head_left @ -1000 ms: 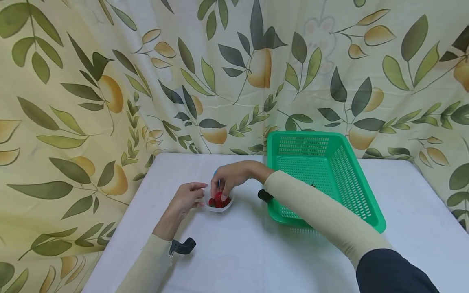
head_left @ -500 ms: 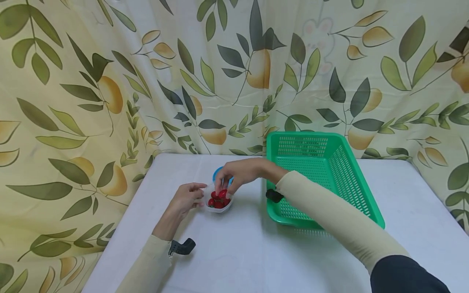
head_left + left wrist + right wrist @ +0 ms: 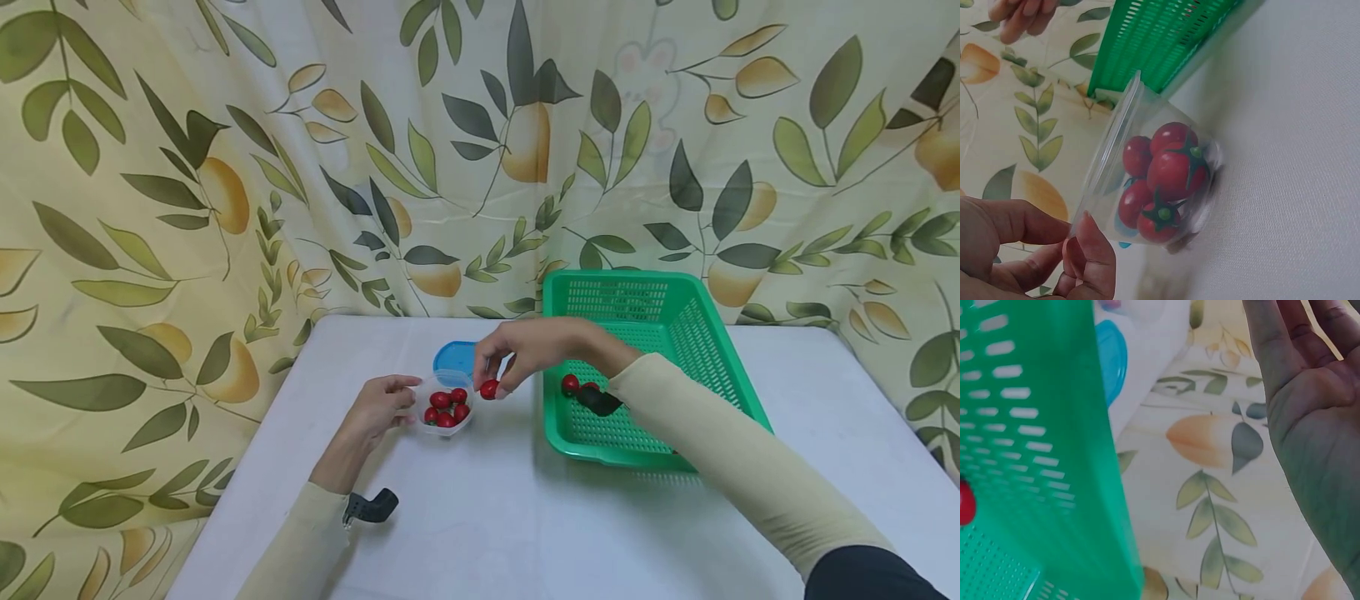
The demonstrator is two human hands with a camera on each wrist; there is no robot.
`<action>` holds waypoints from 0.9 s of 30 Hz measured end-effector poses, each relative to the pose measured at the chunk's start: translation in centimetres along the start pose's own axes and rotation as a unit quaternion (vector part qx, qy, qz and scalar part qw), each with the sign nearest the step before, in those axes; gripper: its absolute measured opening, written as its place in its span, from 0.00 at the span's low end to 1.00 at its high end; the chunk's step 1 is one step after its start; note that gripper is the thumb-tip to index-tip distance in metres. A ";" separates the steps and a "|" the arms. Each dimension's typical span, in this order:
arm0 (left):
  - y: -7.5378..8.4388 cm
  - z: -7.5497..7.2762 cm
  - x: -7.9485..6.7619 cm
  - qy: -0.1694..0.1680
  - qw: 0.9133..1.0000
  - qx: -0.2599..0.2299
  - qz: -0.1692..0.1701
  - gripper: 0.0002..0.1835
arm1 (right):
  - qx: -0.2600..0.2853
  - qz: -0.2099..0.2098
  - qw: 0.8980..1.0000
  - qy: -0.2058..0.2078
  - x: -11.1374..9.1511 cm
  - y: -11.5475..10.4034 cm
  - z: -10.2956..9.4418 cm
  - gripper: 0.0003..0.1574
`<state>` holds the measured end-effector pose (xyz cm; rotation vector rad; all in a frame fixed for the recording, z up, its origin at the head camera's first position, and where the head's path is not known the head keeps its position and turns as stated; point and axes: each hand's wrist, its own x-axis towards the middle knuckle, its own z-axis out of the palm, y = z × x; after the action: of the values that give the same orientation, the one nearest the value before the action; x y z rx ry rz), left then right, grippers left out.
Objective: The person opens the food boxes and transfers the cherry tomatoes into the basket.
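Observation:
My left hand (image 3: 375, 407) pinches the rim of a small clear plastic container (image 3: 1105, 187). Several red cherry tomatoes (image 3: 1172, 175) with green stems lie inside it. My right hand (image 3: 536, 346) holds one cherry tomato (image 3: 489, 389) between thumb and fingers, just above and right of the container. That tomato is out of sight in the right wrist view, where the fingertips are cut off. To the right stands a green perforated basket (image 3: 600, 457), with at least two red tomatoes (image 3: 570, 384) visible in it; my right forearm hides part of its inside.
A blue lid (image 3: 454, 357) lies on the white-covered table (image 3: 480, 517) behind the container. Behind the table hangs a leaf-and-fruit patterned curtain (image 3: 322, 208). A dark wrist device (image 3: 371, 506) sticks out from my left wrist.
My right hand has come up out of the container with a cherry tomato and moved right towards the basket. More of the blue lid shows. My left hand stays at the container.

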<state>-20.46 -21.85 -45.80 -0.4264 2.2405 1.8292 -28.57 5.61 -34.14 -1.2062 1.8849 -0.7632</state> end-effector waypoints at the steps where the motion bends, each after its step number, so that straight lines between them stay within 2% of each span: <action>1: 0.0 0.0 0.0 0.000 1.000 -0.001 -0.002 0.17 | 0.001 0.001 1.000 0.002 -0.3 0.1 0.0 0.16; 10: -0.1 0.0 0.1 -0.002 1.000 0.004 0.002 0.17 | 0.017 0.022 0.999 0.028 -3.2 0.6 -0.1 0.17; 21: -0.2 0.0 0.1 0.001 1.000 0.009 0.002 0.17 | 0.005 0.021 0.998 0.066 -6.2 1.6 0.0 0.16; 27: -0.2 0.1 0.1 0.001 1.000 0.010 0.002 0.17 | 0.018 0.021 0.995 0.093 -7.9 2.3 -0.1 0.15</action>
<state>-20.51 -21.84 -46.02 -0.4203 2.2620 1.8072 -27.59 13.71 -33.72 -1.1007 2.0316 -0.9103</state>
